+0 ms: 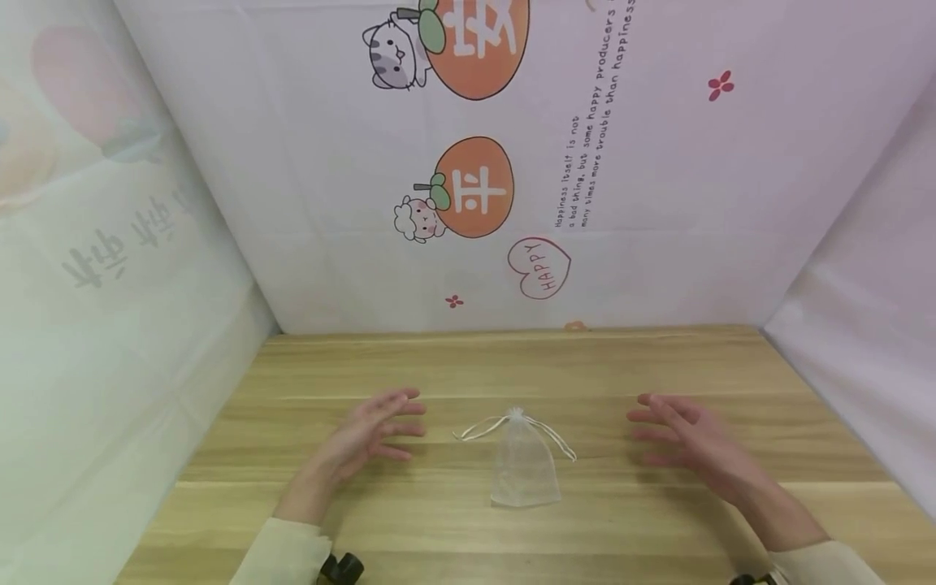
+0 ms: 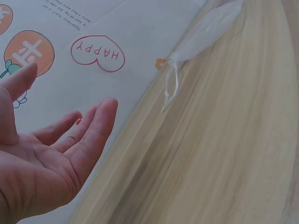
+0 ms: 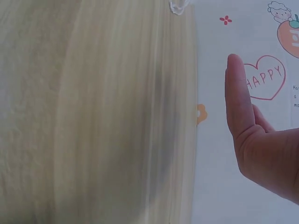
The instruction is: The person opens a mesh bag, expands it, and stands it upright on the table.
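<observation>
A small sheer white drawstring pouch (image 1: 525,470) lies flat on the wooden table, its gathered neck toward the back wall. Its two white cords (image 1: 553,439) spread to either side. To the left of the pouch, my left hand (image 1: 369,431) hovers with fingers apart and holds nothing. My right hand (image 1: 683,435) is held over the table on the other side, its fingers extended, also without anything in it. Neither hand touches the pouch. In the left wrist view the pouch (image 2: 208,30) appears near the top; the right wrist view catches only a cord end (image 3: 179,7).
The wood-grain table (image 1: 409,536) meets a white printed cloth (image 1: 329,203) hung behind it. More white cloth closes off the left (image 1: 132,366) and right sides. Dark devices (image 1: 340,569) are strapped at the wrists, by the cream sleeves (image 1: 283,552).
</observation>
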The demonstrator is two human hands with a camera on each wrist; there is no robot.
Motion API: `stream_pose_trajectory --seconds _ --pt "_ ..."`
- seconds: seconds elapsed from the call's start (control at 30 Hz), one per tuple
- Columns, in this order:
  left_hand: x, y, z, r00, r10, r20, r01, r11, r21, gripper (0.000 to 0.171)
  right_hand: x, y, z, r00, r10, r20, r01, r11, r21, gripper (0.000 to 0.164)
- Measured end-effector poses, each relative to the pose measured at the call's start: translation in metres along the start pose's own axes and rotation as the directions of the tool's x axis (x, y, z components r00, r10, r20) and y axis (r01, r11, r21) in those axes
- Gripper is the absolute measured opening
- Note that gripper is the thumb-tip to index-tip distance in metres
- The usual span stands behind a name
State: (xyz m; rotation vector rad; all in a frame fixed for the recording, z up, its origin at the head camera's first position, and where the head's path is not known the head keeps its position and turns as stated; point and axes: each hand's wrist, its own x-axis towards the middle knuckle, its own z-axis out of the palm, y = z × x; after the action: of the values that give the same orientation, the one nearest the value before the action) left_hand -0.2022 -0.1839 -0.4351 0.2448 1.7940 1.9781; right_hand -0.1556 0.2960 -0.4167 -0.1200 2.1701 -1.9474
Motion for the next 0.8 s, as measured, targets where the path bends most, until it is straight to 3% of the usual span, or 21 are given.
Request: stream_pose_trajectory --seconds 0.4,0.8 --pt "0.016 -0.015 0.026 0.998 -0.058 0.016 0.058 0.998 0.013 0.069 0.008 0.007 0.024 0.998 0.048 0.036 -0.049 0.998 0.032 0.066" --pt "0.028 -0.027 0.055 0.99 -0.127 0.055 0.127 0.992 0.004 0.061 0.017 0.016 0.049 0.992 0.091 0.086 -0.094 0.995 0.04 0.063"
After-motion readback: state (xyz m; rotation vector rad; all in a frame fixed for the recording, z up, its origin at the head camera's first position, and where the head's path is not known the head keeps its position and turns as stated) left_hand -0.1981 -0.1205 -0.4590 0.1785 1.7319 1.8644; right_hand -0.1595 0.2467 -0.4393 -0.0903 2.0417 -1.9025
